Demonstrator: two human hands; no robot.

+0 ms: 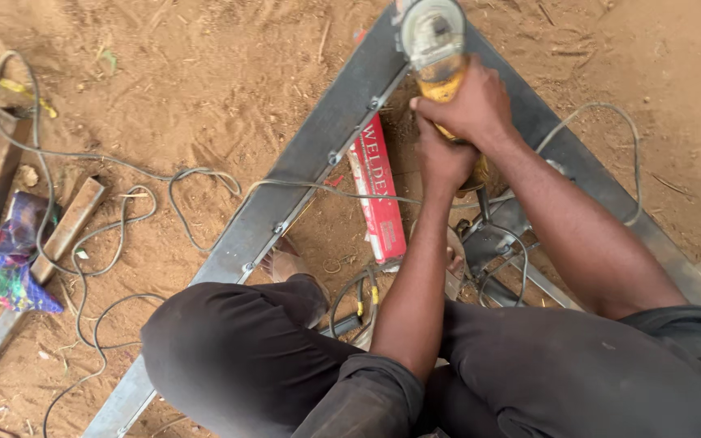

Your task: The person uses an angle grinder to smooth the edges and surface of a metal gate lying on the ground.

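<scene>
Dull grey steel is seen in the frame bar (302,174); beside it, glossy red card in the electrode box (380,195), rough sandy ground (204,73).

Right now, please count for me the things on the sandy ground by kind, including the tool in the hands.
Angle grinder, held by both the right hand and the left hand: 1
Steel frame bars: 2
Red box: 1
Grey cable: 1
Colourful cloth: 1
Wooden blocks: 1
Total: 7

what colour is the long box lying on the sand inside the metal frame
The long box is red with white lettering, seen best in the head view, just left of the person's forearm.
</scene>
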